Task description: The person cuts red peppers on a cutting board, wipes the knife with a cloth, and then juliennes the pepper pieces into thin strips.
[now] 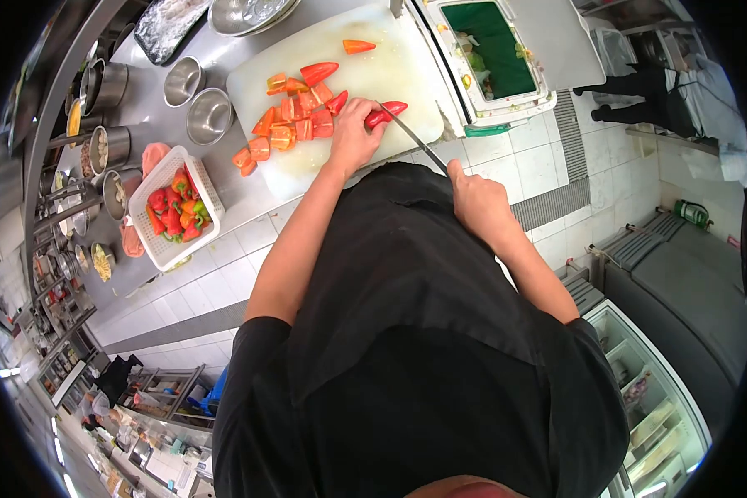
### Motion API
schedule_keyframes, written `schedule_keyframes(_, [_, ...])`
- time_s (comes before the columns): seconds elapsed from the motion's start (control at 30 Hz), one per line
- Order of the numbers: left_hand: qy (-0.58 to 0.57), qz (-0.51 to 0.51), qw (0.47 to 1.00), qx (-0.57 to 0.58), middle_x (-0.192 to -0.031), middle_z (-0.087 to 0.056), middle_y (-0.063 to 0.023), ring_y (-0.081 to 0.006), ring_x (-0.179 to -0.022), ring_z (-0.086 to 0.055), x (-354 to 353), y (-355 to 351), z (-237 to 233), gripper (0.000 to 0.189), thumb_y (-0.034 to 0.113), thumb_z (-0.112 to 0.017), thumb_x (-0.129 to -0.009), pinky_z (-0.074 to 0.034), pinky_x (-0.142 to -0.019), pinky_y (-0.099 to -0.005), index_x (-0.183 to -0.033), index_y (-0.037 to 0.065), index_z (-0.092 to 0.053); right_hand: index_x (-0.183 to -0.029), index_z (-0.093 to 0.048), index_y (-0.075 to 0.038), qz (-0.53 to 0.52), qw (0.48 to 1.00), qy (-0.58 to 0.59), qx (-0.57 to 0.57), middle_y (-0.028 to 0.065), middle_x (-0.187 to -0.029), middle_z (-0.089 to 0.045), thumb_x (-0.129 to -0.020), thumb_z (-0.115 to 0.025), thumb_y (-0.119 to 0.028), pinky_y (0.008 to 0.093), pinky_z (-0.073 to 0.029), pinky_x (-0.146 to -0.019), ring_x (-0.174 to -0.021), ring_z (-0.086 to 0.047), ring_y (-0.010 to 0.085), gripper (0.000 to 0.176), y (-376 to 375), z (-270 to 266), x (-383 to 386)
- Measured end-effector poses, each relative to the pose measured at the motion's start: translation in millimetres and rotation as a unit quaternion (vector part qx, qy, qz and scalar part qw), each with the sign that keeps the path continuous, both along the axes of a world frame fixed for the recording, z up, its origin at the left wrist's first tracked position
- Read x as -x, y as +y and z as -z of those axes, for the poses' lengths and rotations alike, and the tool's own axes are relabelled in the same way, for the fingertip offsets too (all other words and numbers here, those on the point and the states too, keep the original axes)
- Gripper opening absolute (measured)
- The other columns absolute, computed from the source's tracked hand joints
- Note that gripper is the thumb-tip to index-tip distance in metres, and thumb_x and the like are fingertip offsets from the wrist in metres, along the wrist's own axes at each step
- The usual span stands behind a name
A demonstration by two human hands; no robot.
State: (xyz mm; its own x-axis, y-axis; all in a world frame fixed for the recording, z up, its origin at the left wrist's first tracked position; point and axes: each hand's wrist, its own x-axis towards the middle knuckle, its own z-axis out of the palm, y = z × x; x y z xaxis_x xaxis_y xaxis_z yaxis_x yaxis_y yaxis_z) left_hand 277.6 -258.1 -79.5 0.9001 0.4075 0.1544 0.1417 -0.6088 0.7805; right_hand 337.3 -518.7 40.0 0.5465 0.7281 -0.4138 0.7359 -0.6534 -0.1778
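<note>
The left hand [358, 133] clasps a red pepper [390, 114] on a cutting board [402, 70] as the right hand [480, 202] grips a knife [420, 144], blade against the pepper.

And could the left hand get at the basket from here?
Likely yes: the left hand holds a pepper, but the basket stands uncovered on that side, with only cut pieces between.

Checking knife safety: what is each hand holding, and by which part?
Right hand: knife, by the handle end. Left hand: red pepper, by its picture-left end.
</note>
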Motion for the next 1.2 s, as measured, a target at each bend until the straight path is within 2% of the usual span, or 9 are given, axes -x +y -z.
schedule_keyframes(0.2, [0.019,0.013,1.0,-0.004,-0.11,-0.068,-0.0155,-0.0377,-0.107,-0.064,-1.1,2.1,-1.9,0.027,0.009,-0.081,-0.084,-0.052,-0.093,-0.0441,-0.107,0.002,-0.069,-0.115,-0.05,-0.002,-0.007,1.0,0.006,0.018,0.0181,-0.076,-0.073,-0.094,-0.056,-0.004,0.0498,-0.058,-0.061,-0.069,-0.075,0.0384,0.022,14.1,13.2,2.0])
schedule_keyframes(0.37, [0.016,0.015,1.0,-0.014,-0.111,-0.068,-0.0166,-0.0391,-0.106,-0.064,-2.3,1.6,-5.3,0.028,0.007,-0.082,-0.084,-0.053,-0.092,-0.0447,-0.108,0.002,-0.069,-0.12,-0.047,-0.004,0.024,0.999,0.02,-0.017,0.0181,-0.082,-0.075,-0.095,-0.056,-0.004,0.0529,-0.059,-0.066,-0.077,-0.076,0.0409,0.027,44.6,85.1,-4.7])
schedule_keyframes(0.47, [-0.011,0.002,1.0,0.008,-0.114,-0.068,-0.0162,-0.0382,-0.108,-0.065,5.7,-2.8,-5.9,0.03,0.005,-0.081,-0.084,-0.053,-0.093,-0.0434,-0.112,0.004,-0.071,-0.121,-0.047,-0.006,0.015,0.999,0.015,-0.031,0.0188,-0.085,-0.075,-0.094,-0.057,-0.003,0.0553,-0.058,-0.067,-0.082,-0.075,0.0423,0.029,46.2,86.8,-17.0])
schedule_keyframes(0.53, [-0.029,0.0,0.999,0.03,-0.115,-0.068,-0.0158,-0.037,-0.11,-0.065,15.4,-5.6,5.6,0.031,0.005,-0.081,-0.085,-0.053,-0.093,-0.0423,-0.114,0.004,-0.072,-0.123,-0.047,-0.007,0.011,0.998,0.017,-0.055,0.0193,-0.086,-0.074,-0.092,-0.057,-0.003,0.0564,-0.057,-0.067,-0.083,-0.075,0.0428,0.032,42.2,83.8,-25.1])
schedule_keyframes(0.6, [-0.12,-0.037,0.99,0.064,-0.109,-0.067,-0.0145,-0.0369,-0.105,-0.066,24.9,-5.3,20.1,0.027,0.005,-0.079,-0.087,-0.054,-0.092,-0.0436,-0.113,0.005,-0.074,-0.122,-0.047,-0.007,-0.004,0.999,0.02,-0.03,0.0199,-0.086,-0.074,-0.091,-0.057,-0.002,0.0565,-0.056,-0.067,-0.082,-0.074,0.0432,0.033,38.6,72.9,-35.6])
schedule_keyframes(0.8, [-0.068,-0.007,0.997,-0.024,-0.106,-0.069,-0.0081,-0.0301,-0.092,-0.069,45.6,12.3,7.0,0.023,0.01,-0.082,-0.087,-0.056,-0.079,-0.0407,-0.109,0.006,-0.074,-0.119,-0.048,-0.006,0.013,1.0,0.016,-0.023,0.0203,-0.079,-0.073,-0.091,-0.055,0.001,0.0546,-0.056,-0.066,-0.077,-0.073,0.0439,0.031,18.2,19.0,-20.2])
schedule_keyframes(0.93, [-0.063,0.009,0.998,-0.005,-0.105,-0.068,-0.0086,-0.0288,-0.092,-0.069,43.5,13.1,6.1,0.021,0.008,-0.08,-0.088,-0.056,-0.077,-0.0407,-0.108,0.006,-0.073,-0.117,-0.048,-0.007,-0.011,1.0,0.001,0.002,0.0175,-0.072,-0.071,-0.092,-0.057,-0.001,0.0523,-0.058,-0.063,-0.071,-0.074,0.042,0.027,8.0,-5.9,-5.7])
schedule_keyframes(1.13, [-0.042,0.029,0.998,-0.033,-0.107,-0.067,-0.0113,-0.0271,-0.086,-0.07,34.0,12.8,2.8,0.021,0.004,-0.078,-0.089,-0.057,-0.076,-0.0376,-0.108,0.003,-0.07,-0.117,-0.047,-0.008,-0.031,0.999,-0.013,0.041,0.0175,-0.074,-0.072,-0.095,-0.054,-0.003,0.0509,-0.056,-0.059,-0.072,-0.074,0.0403,0.024,3.2,-14.8,2.8])
schedule_keyframes(1.2, [-0.049,0.037,0.998,-0.033,-0.109,-0.067,-0.0116,-0.028,-0.089,-0.069,34.8,12.6,-1.5,0.019,0.006,-0.079,-0.088,-0.056,-0.076,-0.039,-0.104,0.003,-0.07,-0.119,-0.049,-0.008,-0.035,0.999,-0.008,0.018,0.0166,-0.075,-0.072,-0.095,-0.054,-0.003,0.0508,-0.057,-0.061,-0.072,-0.074,0.0399,0.025,4.3,10.6,3.3])
